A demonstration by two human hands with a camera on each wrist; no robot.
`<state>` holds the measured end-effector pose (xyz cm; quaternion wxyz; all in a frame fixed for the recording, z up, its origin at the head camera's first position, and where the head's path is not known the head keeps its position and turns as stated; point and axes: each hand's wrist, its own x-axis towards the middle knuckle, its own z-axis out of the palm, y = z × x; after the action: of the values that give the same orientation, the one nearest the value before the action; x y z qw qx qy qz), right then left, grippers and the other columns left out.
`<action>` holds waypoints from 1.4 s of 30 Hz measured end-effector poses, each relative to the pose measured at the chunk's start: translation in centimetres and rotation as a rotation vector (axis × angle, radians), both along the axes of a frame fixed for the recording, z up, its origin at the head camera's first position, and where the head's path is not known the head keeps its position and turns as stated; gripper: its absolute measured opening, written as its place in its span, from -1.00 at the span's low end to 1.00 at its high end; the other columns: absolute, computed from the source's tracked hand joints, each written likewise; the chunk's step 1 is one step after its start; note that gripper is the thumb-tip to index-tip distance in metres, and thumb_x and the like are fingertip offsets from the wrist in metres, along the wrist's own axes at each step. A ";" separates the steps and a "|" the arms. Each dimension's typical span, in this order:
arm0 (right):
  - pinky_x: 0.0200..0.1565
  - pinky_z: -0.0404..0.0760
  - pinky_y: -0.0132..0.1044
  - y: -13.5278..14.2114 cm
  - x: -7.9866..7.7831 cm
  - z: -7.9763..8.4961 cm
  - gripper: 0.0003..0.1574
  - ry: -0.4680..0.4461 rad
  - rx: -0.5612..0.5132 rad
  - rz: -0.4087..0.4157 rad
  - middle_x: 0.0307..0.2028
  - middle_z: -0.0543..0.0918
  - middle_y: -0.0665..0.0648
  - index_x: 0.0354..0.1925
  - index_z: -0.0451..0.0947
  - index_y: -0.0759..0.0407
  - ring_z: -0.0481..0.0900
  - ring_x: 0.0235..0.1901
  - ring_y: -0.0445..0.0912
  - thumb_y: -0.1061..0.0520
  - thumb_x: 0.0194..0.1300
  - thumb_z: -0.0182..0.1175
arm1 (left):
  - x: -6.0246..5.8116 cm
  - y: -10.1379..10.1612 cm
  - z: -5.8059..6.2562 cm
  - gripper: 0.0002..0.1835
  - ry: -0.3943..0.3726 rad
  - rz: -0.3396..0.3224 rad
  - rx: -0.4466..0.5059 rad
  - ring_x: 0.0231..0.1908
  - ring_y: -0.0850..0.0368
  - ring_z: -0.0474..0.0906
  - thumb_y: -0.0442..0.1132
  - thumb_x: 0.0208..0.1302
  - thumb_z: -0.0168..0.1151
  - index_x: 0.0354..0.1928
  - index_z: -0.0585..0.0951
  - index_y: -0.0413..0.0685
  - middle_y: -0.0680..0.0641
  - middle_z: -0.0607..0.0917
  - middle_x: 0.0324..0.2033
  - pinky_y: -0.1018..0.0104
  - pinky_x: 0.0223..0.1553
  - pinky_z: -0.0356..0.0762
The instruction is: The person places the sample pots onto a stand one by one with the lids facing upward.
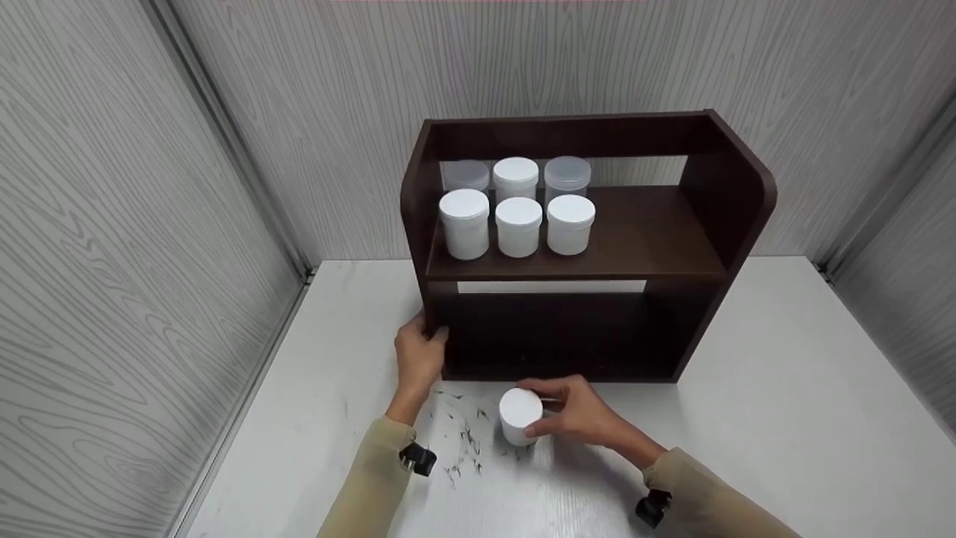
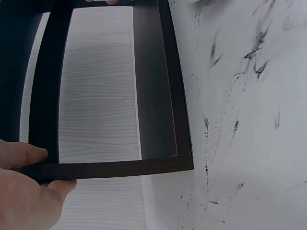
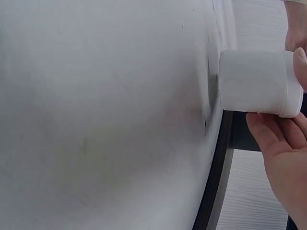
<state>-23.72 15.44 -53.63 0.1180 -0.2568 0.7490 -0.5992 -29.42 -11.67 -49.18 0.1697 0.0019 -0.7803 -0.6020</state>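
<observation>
A white lidded jar (image 1: 520,417) is in front of the dark brown shelf (image 1: 575,275), upright, with my right hand (image 1: 579,411) pinching it from the right side between thumb and fingers. The right wrist view shows the same jar (image 3: 254,80) near the table surface; whether its base touches is hard to tell. My left hand (image 1: 420,355) grips the lower left side panel of the shelf, thumb on the front edge. In the left wrist view, thumb and fingers (image 2: 29,206) stand on either side of that panel.
On the upper shelf board stand several jars in two rows at the left: white ones (image 1: 519,228) in front, a white one (image 1: 515,175) between two clear-looking ones (image 1: 567,175) behind. Dark scuff marks (image 1: 467,441) streak the white table. Wood-grain panels (image 1: 112,246) enclose the table.
</observation>
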 end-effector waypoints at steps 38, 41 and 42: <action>0.15 0.64 -0.16 4.2 2.9 5.7 -0.06 -0.070 -0.042 -0.085 0.29 0.59 0.39 0.35 0.50 0.49 0.57 0.28 0.26 0.29 0.04 0.65 | -0.3 -0.1 -0.3 -0.60 0.008 -0.009 -0.010 0.06 -0.16 0.69 -0.47 0.39 0.24 0.23 0.61 -0.46 -0.32 0.75 0.02 -0.04 0.10 0.62; 0.13 0.65 -0.15 4.4 3.1 6.4 -0.06 -0.073 -0.043 -0.086 0.29 0.59 0.39 0.34 0.51 0.48 0.58 0.27 0.26 0.29 0.03 0.65 | -0.2 -0.1 -0.3 -0.57 -0.003 -0.021 0.002 0.06 -0.14 0.68 -0.44 0.42 0.23 0.29 0.56 -0.46 -0.32 0.73 0.03 -0.01 0.10 0.62; 0.13 0.65 -0.14 4.4 3.2 6.6 -0.06 -0.071 -0.041 -0.086 0.28 0.60 0.39 0.34 0.50 0.48 0.58 0.26 0.26 0.29 0.04 0.65 | -0.2 -0.1 -0.2 -0.56 -0.004 -0.023 0.002 0.06 -0.14 0.67 -0.44 0.42 0.22 0.29 0.56 -0.46 -0.32 0.73 0.03 -0.01 0.10 0.62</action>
<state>-20.51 19.86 -46.99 0.1132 -0.2053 0.7424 -0.6276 -29.60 -11.80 -49.43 0.1610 -0.0058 -0.7800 -0.6047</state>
